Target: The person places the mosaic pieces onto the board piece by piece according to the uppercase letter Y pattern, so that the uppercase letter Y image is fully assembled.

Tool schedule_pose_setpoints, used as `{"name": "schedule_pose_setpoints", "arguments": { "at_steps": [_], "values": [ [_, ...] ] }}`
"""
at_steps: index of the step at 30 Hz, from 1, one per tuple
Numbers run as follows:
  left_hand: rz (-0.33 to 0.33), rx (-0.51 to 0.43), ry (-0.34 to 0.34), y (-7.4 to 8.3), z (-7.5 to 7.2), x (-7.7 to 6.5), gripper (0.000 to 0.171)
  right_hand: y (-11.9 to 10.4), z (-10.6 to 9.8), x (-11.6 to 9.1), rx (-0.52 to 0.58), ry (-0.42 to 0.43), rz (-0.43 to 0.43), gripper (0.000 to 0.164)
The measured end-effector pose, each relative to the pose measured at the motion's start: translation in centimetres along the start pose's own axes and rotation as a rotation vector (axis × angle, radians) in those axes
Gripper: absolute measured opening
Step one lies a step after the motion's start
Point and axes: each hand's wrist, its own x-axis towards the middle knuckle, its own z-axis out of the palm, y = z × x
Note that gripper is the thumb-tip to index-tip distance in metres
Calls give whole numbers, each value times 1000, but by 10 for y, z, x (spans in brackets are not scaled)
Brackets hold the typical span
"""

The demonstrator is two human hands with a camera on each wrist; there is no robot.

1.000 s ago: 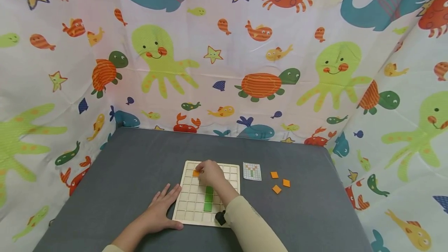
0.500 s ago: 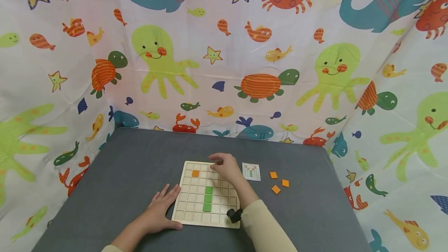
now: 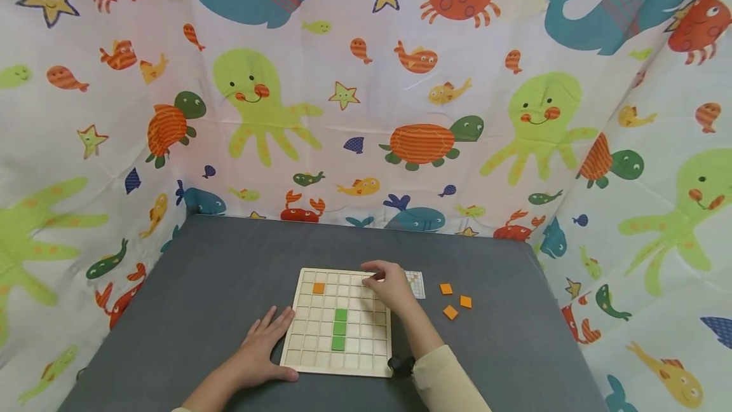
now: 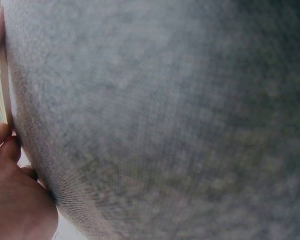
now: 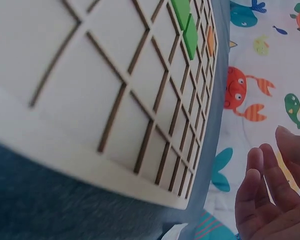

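Observation:
A pale wooden grid board (image 3: 366,342) lies on the grey table. Three green square tiles (image 3: 340,329) form a column near its middle, and one orange tile (image 3: 318,288) sits in a cell toward the upper left. My left hand (image 3: 257,348) lies at the board's left side, fingers spread, fingertips and thumb touching the edge. Over the board's upper right corner is my right hand (image 3: 391,288), its fingers loosely bent. In the right wrist view that hand (image 5: 275,195) shows a gap between thumb and fingers, with nothing held.
Three loose orange tiles (image 3: 450,313) lie on the table right of the board. A small printed grid card (image 3: 416,285) is partly hidden behind the right hand. A black wrist camera (image 3: 401,366) overlaps the board's lower right corner. Patterned cloth (image 3: 354,113) surrounds the table.
My right hand has left the orange tile at the board's upper left, which now lies uncovered, and moved right to the upper right corner. The left hand stays in place.

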Motion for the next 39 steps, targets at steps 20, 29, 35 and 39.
{"name": "schedule_pose_setpoints", "arguments": {
  "at_steps": [20, 29, 35, 39],
  "values": [
    [-26, 1, -15, -1, 4, 0, 129, 21, -19, -26, -74, 164, 66, 28],
    [-26, -4, -10, 0, 2, 1, 129, 31, -25, -35, -90, 171, 87, 31],
    [-25, 0, -9, 2, 2, 1, 129, 35, -31, -42, -78, 190, 101, 30],
    [-29, -3, -13, 2, 1, 2, 128, 39, -36, -46, -67, 212, 124, 32]
  ]
}}
